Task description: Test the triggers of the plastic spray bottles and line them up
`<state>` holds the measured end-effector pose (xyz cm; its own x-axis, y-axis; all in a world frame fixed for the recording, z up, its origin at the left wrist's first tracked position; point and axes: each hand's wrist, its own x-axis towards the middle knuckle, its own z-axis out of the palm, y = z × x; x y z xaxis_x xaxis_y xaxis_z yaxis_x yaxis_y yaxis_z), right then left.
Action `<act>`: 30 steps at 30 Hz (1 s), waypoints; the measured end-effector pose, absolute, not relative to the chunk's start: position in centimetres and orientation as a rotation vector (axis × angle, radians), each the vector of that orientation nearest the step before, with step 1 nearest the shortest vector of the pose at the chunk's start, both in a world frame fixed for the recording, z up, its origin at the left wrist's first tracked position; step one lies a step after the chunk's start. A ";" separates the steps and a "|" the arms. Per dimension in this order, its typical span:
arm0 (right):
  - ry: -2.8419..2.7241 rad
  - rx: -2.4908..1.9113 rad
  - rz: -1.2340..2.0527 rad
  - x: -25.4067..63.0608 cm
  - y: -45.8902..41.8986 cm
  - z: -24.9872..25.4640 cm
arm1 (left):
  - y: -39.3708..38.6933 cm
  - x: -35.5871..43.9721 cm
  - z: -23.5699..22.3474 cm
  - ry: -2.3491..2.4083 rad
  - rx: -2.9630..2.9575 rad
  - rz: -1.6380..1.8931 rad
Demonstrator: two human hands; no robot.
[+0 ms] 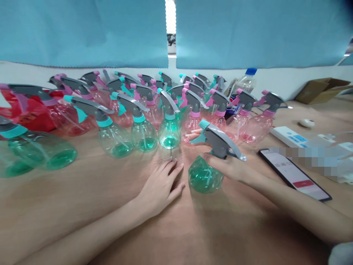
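My right hand is wrapped round the neck of a green spray bottle with a grey head and turquoise trigger. The bottle is upright, and its base appears to be at or just above the table. To its left, my left hand rests on the table with fingers stretched out and nothing in them. Just beyond those fingertips stands another green spray bottle. Beside it are a second green spray bottle and a third green spray bottle. Behind my right fingers stands a pink spray bottle, partly covered.
Several more pink and green spray bottles crowd the back. A red plastic bag lies far left. On the right are a phone showing a timer, a white power strip, an earbud and a cardboard box. Blue curtains hang behind.
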<state>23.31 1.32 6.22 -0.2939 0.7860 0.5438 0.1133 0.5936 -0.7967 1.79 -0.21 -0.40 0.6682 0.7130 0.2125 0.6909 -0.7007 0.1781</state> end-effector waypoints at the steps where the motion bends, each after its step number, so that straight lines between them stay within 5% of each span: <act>1: -1.762 -0.744 0.805 23.3 1.3 6.3 | -0.2 1.8 -0.4 1.178 2.792 0.413; 30: -1.723 -0.829 0.891 23.3 1.2 6.4 | -0.3 1.9 0.1 1.182 2.785 0.372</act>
